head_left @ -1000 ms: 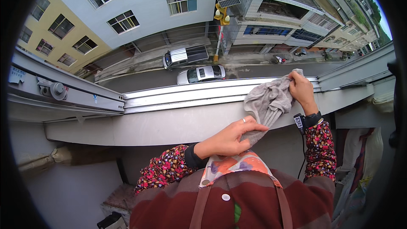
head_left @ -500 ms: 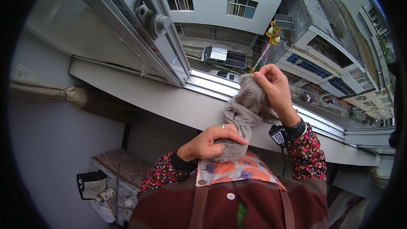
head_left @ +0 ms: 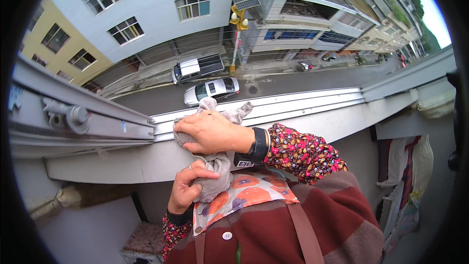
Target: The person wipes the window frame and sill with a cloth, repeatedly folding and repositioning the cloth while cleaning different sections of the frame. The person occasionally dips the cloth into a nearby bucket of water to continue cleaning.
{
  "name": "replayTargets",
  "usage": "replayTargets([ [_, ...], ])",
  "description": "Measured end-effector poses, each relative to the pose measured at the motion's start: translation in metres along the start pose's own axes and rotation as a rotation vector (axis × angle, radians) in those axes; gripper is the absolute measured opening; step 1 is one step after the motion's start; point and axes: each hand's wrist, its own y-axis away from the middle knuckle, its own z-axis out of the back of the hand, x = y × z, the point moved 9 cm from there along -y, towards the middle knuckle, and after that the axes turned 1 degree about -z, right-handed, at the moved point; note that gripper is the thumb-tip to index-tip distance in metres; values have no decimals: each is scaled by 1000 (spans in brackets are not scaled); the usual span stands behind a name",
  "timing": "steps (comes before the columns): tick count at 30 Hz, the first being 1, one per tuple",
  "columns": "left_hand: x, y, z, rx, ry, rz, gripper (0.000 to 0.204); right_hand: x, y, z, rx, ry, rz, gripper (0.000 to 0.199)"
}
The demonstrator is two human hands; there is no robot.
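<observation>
A grey-beige cloth [head_left: 219,176] is bunched between my two hands, one part over the silver window track [head_left: 303,108] and another hanging down by my apron [head_left: 244,193]. My right hand [head_left: 210,131] lies on the upper part, fingers curled over it and pressing it at the track beside the sliding window frame. A loose corner of the cloth sticks out past the knuckles. Below, nearer my body, my left hand [head_left: 188,186] grips the lower bunch between thumb and fingers. A dark band circles my right wrist; a ring shows on my left hand.
The window sash [head_left: 83,117] with its latch stands at left. A pale sill [head_left: 122,161] runs along the opening. Outside, far below, are a street with a silver car [head_left: 212,90] and a pickup [head_left: 198,67]. Folded fabrics [head_left: 405,166] are at right.
My right hand has come down from holding up the cloth's top to pressing it at the track. The view has turned to the right, and my left hand still grips the lower part.
</observation>
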Motion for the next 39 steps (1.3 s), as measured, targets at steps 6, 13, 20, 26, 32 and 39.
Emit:
replayTargets([
  [6,5,-55,-66,307,-104,150,53,-62,93,73,-207,-47,-252,26],
  [13,17,-106,-165,649,-213,111,65,-132,216,162,-350,118,-479,23],
  [20,44,-152,-250,707,-226,149,68,-187,326,229,-593,407,-694,21],
  [26,57,-178,-286,656,-148,212,66,-172,400,299,-1091,779,-688,18],
  [32,85,-179,-301,643,-90,290,67,-236,406,272,-728,648,-1067,41],
  [39,64,-174,-273,539,139,456,68,-224,368,261,-541,761,-1209,30],
])
